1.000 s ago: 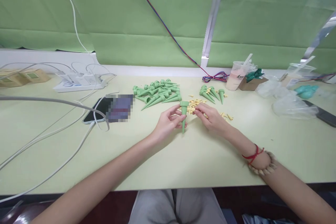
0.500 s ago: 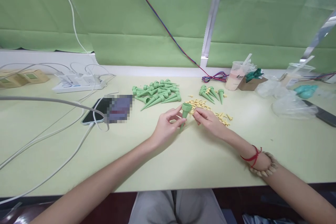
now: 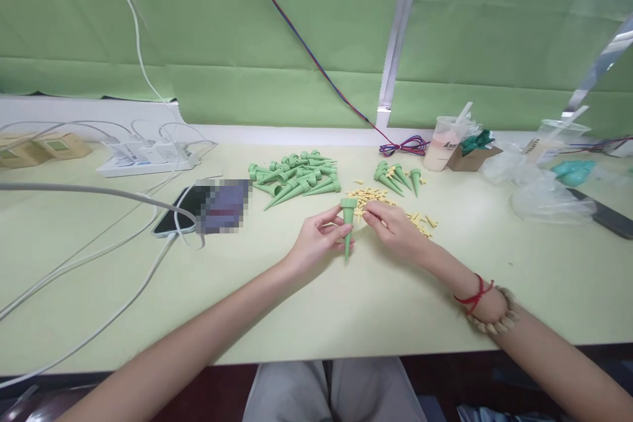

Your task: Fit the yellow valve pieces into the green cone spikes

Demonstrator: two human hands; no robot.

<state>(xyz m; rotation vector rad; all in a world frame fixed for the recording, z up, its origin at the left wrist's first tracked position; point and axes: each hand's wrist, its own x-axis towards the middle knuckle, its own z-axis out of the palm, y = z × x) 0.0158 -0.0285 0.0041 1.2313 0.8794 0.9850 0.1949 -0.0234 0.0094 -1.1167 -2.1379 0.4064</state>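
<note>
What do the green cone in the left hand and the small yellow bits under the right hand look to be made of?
Green cone: likely moulded plastic, matte, uniform colour, with a ridged collar at its wide end. Yellow bits: too small to tell for sure; pale, identical-looking pieces, possibly plastic. The left hand holds the cone; the right hand rests at the bits.

Green cone [image 3: 348,222] — upright, point down, above pale tabletop

Matt green plastic cone [image 3: 348,221] above a smooth, matt pale-green table [image 3: 376,303].
</note>
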